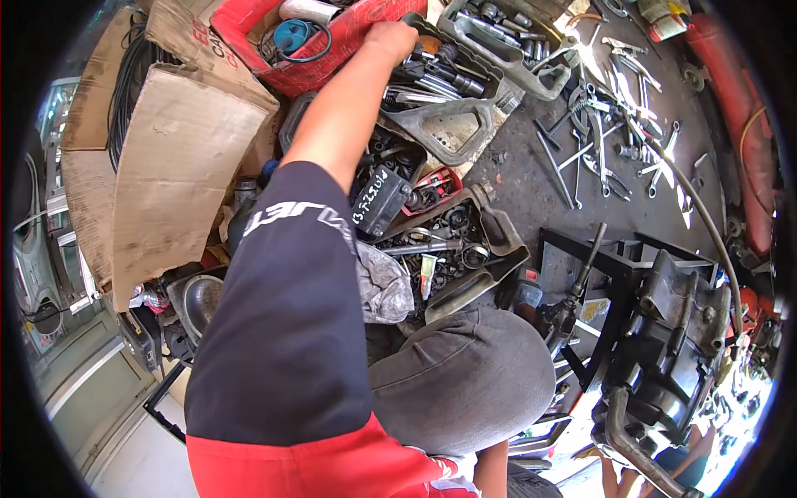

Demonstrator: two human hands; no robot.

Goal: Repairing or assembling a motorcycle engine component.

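My left arm stretches forward, and my left hand (393,39) is at the far side, beside a red box (324,75) and over the near end of a tray (452,133) of sockets and metal tools. Its fingers curl downward and look closed; whatever they hold is hidden. Close to the hand lie several long shiny tools (432,85) and dark sockets (469,85). A blue round object (290,36) with a loop of cable sits inside the red box. Only a bit of my right forearm shows at the lower edge; my right hand is out of view.
Nearer trays (506,236) hold loose metal parts, a black box (383,202) and a grey rag (384,286). Wrenches and pliers (610,178) are spread at the far right. A large metal assembly (672,332) stands at right, cardboard (187,166) at left. Another person (689,465) is partly visible lower right.
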